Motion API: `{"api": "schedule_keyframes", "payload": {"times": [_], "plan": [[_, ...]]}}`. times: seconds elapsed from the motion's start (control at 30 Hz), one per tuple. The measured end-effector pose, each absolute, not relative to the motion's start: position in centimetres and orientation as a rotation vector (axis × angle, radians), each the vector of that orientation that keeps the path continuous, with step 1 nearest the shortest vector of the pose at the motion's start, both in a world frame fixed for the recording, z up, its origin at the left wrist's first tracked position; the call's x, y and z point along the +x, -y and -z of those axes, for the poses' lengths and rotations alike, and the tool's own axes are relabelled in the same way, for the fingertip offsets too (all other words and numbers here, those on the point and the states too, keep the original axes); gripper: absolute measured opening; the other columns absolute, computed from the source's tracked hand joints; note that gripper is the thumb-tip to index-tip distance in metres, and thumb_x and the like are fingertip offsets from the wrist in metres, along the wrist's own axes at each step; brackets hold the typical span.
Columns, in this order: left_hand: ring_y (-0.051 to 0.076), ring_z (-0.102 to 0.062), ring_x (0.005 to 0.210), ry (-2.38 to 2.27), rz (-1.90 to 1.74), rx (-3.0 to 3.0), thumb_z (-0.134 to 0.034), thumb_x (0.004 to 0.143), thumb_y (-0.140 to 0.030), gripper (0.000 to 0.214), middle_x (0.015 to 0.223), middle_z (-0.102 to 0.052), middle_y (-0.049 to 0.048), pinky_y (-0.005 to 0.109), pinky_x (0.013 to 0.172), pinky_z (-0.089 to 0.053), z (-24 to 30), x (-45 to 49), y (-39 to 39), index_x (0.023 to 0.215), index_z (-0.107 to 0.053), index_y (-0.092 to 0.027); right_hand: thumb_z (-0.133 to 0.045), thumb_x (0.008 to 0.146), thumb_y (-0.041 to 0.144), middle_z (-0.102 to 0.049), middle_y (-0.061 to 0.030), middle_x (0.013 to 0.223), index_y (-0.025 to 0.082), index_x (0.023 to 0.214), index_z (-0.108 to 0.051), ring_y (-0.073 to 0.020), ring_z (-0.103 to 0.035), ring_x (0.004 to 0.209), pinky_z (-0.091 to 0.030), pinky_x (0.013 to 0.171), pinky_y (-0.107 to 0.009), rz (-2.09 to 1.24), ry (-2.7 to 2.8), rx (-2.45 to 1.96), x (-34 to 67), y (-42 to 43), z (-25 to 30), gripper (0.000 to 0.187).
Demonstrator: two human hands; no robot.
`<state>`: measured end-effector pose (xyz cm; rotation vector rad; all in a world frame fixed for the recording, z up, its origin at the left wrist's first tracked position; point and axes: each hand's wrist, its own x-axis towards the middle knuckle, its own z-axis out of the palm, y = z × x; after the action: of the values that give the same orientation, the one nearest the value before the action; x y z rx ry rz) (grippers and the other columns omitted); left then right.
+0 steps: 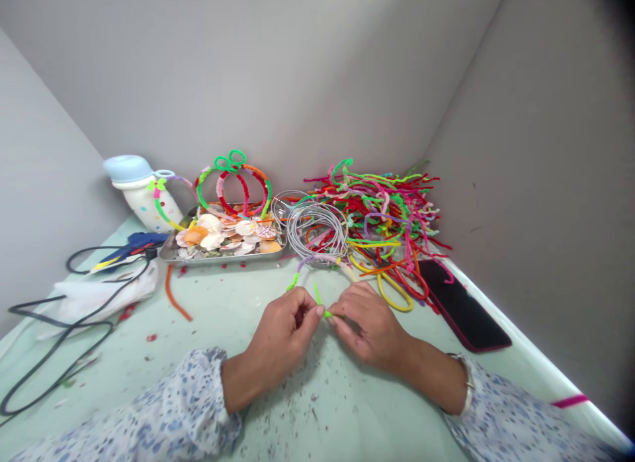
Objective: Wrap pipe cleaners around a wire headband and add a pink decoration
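Both hands are meeting at the bench's (pixel 223 343) centre, just toward 6 o'clock. The left hand (pixel 285 326) and the right hand (pixel 370 323) are each pinching a short green pipe cleaner (pixel 317 294) between thumb and forefinger, with the other fingers curled in. Its free end is sticking up toward 12 o'clock. Judging by the pinch, the hands are bending or twisting the piece into a small shape. Any further turn is calling for a firm grip close to the bend, since the piece is short and springy.

Just beyond the fingertips, at 12 o'clock, a partly wrapped headband (pixel 317 260) is lying near a coil of bare wire headbands (pixel 317 227). A shell tray (pixel 223 258) is sitting at 11 o'clock, and a heap of pipe cleaners (pixel 387 210) is spreading out at 1 o'clock.

Open room is lying mostly around the forearms, from 5 to 8 o'clock. At 3 o'clock a phone (pixel 464 306) is resting near the bench edge and the right wall, so that side is tight. At 9 o'clock a glue gun (pixel 133 245) is trailing a black cable (pixel 64 329) in loops across the surface, and a sweeping left elbow could be snagging it.
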<state>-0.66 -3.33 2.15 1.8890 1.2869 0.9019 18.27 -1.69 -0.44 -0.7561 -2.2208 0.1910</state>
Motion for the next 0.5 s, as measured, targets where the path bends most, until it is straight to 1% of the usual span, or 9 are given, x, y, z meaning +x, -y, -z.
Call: {"api": "schedule_keyframes", "payload": {"times": [0.17,0.27,0.33,0.4,0.5], "plan": [[0.012,-0.04,0.053,-1.328,-0.892,1.887,-0.051,0.088,-0.03,0.024,0.058,-0.046,-0.0042,0.023,0.051,-0.031,-2.16,-0.49,3.12,0.068,-0.052,-0.017,-0.051,0.088,0.018,-0.059,-0.0037,0.074,0.017,0.087,-0.059,-0.0183,-0.051,0.072,-0.037,0.072,-0.036,-0.186,2.248,-0.733,18.26,1.69,0.48,0.008],[0.012,-0.042,0.055,-1.312,-0.902,1.903,-0.05,0.089,-0.031,0.023,0.06,-0.048,-0.0035,0.023,0.052,-0.033,-2.23,-0.53,3.24,0.071,-0.054,-0.017,-0.052,0.088,0.018,-0.059,-0.0033,0.073,0.017,0.086,-0.059,-0.0181,-0.051,0.072,-0.037,0.071,-0.036,-0.195,2.227,-0.751,18.31,1.63,0.47,0.008],[0.012,-0.047,0.058,-1.287,-0.911,1.937,-0.049,0.09,-0.031,0.019,0.066,-0.053,-0.0019,0.024,0.054,-0.036,-2.17,-0.58,3.43,0.077,-0.055,-0.017,-0.052,0.088,0.018,-0.059,-0.0029,0.073,0.017,0.086,-0.059,-0.0179,-0.05,0.071,-0.037,0.071,-0.035,-0.197,2.191,-0.762,18.33,1.6,0.47,0.008],[0.013,-0.05,0.059,-1.279,-0.913,1.969,-0.052,0.089,-0.03,0.013,0.069,-0.055,-0.0015,0.024,0.055,-0.038,-2.0,-0.65,3.67,0.088,-0.055,-0.018,-0.051,0.088,0.017,-0.059,-0.0028,0.073,0.018,0.087,-0.059,-0.0178,-0.05,0.072,-0.037,0.072,-0.035,-0.194,2.155,-0.77,18.35,1.58,0.46,0.008],[0.013,-0.052,0.058,-1.297,-0.922,2.044,-0.054,0.088,-0.025,0.014,0.069,-0.056,-0.0031,0.024,0.056,-0.041,-1.64,-0.76,3.95,0.1,-0.051,-0.02,-0.052,0.088,0.016,-0.06,-0.0029,0.074,0.018,0.088,-0.059,-0.0183,-0.051,0.072,-0.038,0.072,-0.036,-0.193,2.136,-0.781,18.35,1.58,0.41,0.007]]}}
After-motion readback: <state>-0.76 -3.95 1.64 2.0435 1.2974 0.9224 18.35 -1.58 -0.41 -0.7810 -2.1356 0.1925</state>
